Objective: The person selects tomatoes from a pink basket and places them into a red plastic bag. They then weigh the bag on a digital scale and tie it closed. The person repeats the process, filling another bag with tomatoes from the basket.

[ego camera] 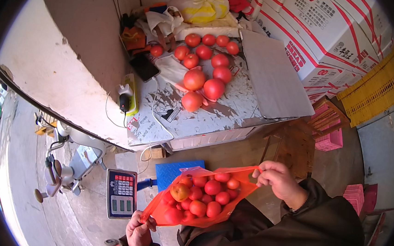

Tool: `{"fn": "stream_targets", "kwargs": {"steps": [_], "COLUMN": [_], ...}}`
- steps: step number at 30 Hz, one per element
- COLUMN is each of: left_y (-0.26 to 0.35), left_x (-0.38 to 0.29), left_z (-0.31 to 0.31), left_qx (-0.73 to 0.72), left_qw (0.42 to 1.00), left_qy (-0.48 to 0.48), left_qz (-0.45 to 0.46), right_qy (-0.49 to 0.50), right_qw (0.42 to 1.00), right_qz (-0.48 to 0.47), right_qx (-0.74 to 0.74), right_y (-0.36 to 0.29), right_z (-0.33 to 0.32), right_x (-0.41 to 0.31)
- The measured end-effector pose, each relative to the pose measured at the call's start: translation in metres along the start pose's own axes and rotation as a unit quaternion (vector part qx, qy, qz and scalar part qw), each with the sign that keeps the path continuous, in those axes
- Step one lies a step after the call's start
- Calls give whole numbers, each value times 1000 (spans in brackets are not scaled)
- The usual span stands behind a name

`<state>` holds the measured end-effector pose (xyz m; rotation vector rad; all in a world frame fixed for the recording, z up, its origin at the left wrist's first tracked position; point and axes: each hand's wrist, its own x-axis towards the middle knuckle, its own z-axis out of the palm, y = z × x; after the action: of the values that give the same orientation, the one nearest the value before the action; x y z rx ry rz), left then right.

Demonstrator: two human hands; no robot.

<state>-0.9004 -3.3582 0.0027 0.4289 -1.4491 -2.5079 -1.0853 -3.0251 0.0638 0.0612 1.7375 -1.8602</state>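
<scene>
My left hand [139, 231] grips one side of the mouth of a red plastic bag [217, 222], at the lower left. With its fingers pinched on the bag's opposite edge, my right hand [279, 181] is at the right. The bag hangs stretched open between them, holding many red tomatoes [198, 208], one of them more orange-yellow [179, 192]. Partly hidden behind the bag lies the blue platform [172, 172] of a scale, whose keypad and display unit [121, 193] is to the left. More tomatoes [194, 79] lie loose on the worn table [196, 126] ahead.
A phone [144, 67], a white cable and a power strip [133, 95] lie on the table's left side, by a wall. A cardboard sheet [277, 77] covers its right side. White cartons [329, 29] are stacked behind. An electric scooter [72, 165] stands left; a wooden chair [326, 115] stands right.
</scene>
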Motion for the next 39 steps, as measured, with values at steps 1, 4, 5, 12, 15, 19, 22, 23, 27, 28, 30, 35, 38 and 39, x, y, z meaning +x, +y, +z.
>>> {"fn": "stream_targets", "kwargs": {"steps": [1, 4, 5, 12, 15, 19, 22, 23, 27, 28, 30, 35, 38, 39], "left_y": [25, 84, 95, 130, 122, 103, 88, 80, 54, 48, 39, 22, 12, 6], "left_x": [8, 30, 35, 87, 121, 159, 184, 193, 232, 243, 261, 289, 311, 317], "left_z": [25, 105, 135, 321, 387, 452, 481, 492, 530, 537, 551, 573, 573, 568], "left_qx": [2, -6, 25, 221, 244, 267, 214, 173, 100, 100, 127, 186, 271, 311], "left_qw": [996, 966, 952, 851, 808, 829, 871, 887, 910, 906, 903, 905, 884, 885], "left_qy": [-81, -227, -245, -297, -383, -402, -407, -404, -401, -409, -407, -382, -367, -314], "left_qz": [47, 126, 181, 373, 376, 281, 172, 142, 35, 39, 51, 23, 101, 150], "right_qy": [17, 62, 10, 16, -36, -84, -131, -136, -170, -187, -210, -240, -190, -201], "right_qw": [999, 981, 970, 778, 646, 622, 621, 619, 676, 696, 736, 811, 772, 802], "right_qz": [-32, -177, -234, -572, -612, -638, -622, -616, -537, -531, -505, -439, -484, -455], "right_qx": [7, 59, 68, -260, -455, -447, -459, -468, -474, -446, -399, -304, -364, -330], "right_y": [-31, -102, -122, -214, -261, -295, -317, -323, -335, -335, -335, -328, -319, -312], "right_z": [-6, -16, -20, -60, -101, -141, -172, -182, -219, -227, -244, -274, -290, -296], "right_x": [-20, -70, -82, -85, -62, -13, 20, 28, 64, 75, 95, 130, 149, 158]}}
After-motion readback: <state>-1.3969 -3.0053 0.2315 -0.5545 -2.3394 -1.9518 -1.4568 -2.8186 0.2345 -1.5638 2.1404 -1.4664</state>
